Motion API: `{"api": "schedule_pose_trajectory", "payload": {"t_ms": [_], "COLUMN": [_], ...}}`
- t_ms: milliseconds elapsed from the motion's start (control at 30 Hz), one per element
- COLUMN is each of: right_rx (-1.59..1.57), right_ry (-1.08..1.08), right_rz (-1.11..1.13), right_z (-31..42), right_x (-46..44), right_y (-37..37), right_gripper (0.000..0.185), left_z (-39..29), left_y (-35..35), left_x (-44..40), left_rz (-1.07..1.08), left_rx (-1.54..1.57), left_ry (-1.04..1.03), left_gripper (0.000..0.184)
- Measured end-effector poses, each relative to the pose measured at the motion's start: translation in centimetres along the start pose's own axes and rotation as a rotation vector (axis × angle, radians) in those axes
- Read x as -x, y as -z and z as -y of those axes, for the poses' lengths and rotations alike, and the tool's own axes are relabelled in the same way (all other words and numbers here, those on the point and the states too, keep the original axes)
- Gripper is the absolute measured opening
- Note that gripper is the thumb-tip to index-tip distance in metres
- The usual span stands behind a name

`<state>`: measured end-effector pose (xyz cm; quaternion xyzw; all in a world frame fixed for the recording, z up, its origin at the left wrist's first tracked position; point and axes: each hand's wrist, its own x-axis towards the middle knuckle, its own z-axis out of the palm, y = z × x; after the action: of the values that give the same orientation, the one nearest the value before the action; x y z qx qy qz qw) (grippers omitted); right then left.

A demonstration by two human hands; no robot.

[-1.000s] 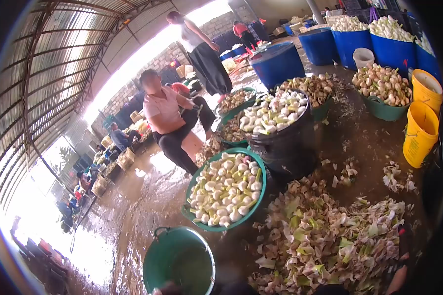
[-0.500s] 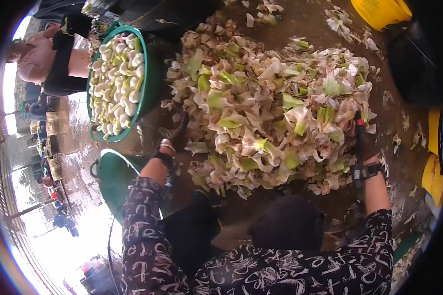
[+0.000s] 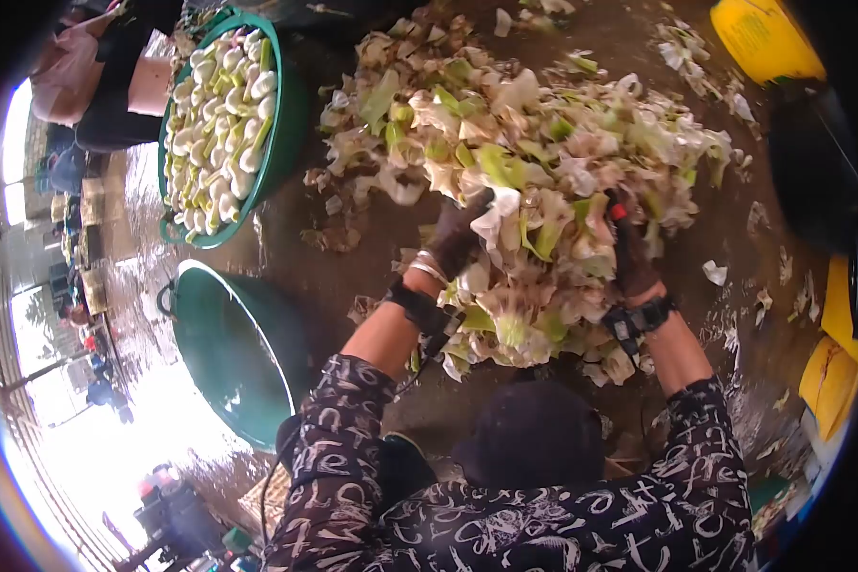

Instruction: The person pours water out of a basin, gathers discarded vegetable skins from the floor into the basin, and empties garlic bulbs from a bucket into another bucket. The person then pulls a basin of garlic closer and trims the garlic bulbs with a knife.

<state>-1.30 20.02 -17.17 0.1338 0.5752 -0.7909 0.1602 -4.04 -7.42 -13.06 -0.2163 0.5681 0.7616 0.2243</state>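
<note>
A big heap of loose garlic skins [image 3: 543, 181], pale with green bits, lies on the wet brown floor. My left hand [image 3: 462, 234], in a dark glove, presses into the heap's left side, its fingers partly covered by skins. On the opposite side my right hand [image 3: 632, 253], also dark-gloved, curls against the skins. A bunch of skins is squeezed between both hands. A small red piece [image 3: 619, 211] shows at the right hand's fingers; I cannot tell what it belongs to.
At upper left stands a green tub [image 3: 275, 143] filled with garlic bulbs [image 3: 221, 133]. Below it is another green tub [image 3: 234, 357]. A yellow container [image 3: 767, 40] and a black one [image 3: 815, 157] are at right. Another person [image 3: 105, 86] is beyond the full tub.
Both hands have moved inward from the heap's outer sides, pushing the skins together and away from me. Bare floor now shows at the left, and the lower green tub is more visible.
</note>
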Motion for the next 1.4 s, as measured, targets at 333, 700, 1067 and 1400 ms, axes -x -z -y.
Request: {"api": "schedule_pose_trajectory", "payload": {"t_ms": [333,700,1067,1400], "right_rx": [-0.199,-0.195,0.667,0.400], "right_ry": [0.156,0.419,0.301,0.317], "right_rz": [0.098,0.638,1.353,0.151], "right_z": [-1.3,10.8,4.2,7.9], "right_x": [3.3,10.3,15.6,-2.6], "right_y": [-6.5,-28.7,-61.2,-16.7], "right_gripper": [0.055,0.032,0.050,0.051], "left_z": [0.7,-7.8,-4.5,-1.1], "left_y": [-2.2,7.4,34.7,19.9], "left_x": [7.6,27.4,48.3,19.4], "left_rz": [0.067,-0.193,-1.192,-0.749], "left_rx": [-0.133,0.303,-0.148,-1.692], "left_ry": [-0.296,-0.689,-0.401,-0.881], "left_gripper": [0.055,0.045,0.054,0.034]}}
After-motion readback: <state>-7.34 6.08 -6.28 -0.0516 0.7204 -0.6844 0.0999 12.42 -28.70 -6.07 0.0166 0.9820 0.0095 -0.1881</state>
